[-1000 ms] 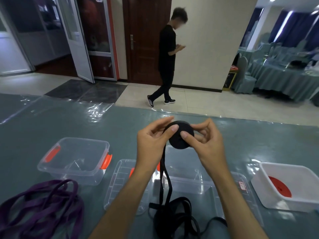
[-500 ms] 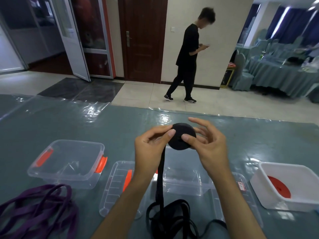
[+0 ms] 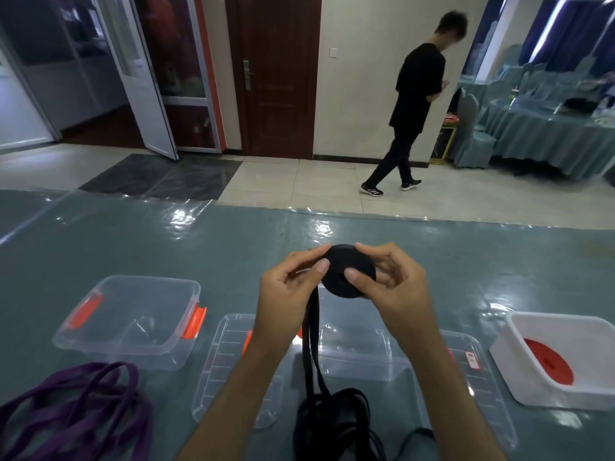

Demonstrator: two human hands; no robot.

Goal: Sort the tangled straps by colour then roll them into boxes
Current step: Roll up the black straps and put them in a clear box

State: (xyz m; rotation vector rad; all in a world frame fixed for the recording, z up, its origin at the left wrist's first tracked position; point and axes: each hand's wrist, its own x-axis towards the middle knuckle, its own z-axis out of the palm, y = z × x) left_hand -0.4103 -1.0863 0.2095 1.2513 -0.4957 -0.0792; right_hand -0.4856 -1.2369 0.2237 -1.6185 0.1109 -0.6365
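Note:
A black strap roll (image 3: 342,272) is held in the air above the table between both hands. My left hand (image 3: 288,294) pinches its left edge with thumb and fingers. My right hand (image 3: 392,284) grips the roll, its thumb pressed on the front face. The loose black strap (image 3: 312,337) hangs down from the roll to a tangled black pile (image 3: 336,424) at the near edge. A purple strap pile (image 3: 73,410) lies at the lower left. A clear box (image 3: 352,357) stands below the hands.
A clear box with orange latches (image 3: 133,321) stands at the left and a clear lid (image 3: 229,364) lies beside it. A white box (image 3: 562,357) with a red strap roll (image 3: 549,361) is at the right. A person (image 3: 412,104) walks on the floor beyond the table.
The roll has turned a little in my hands and my right fingers have curled back round it. The person in the background has walked to the right.

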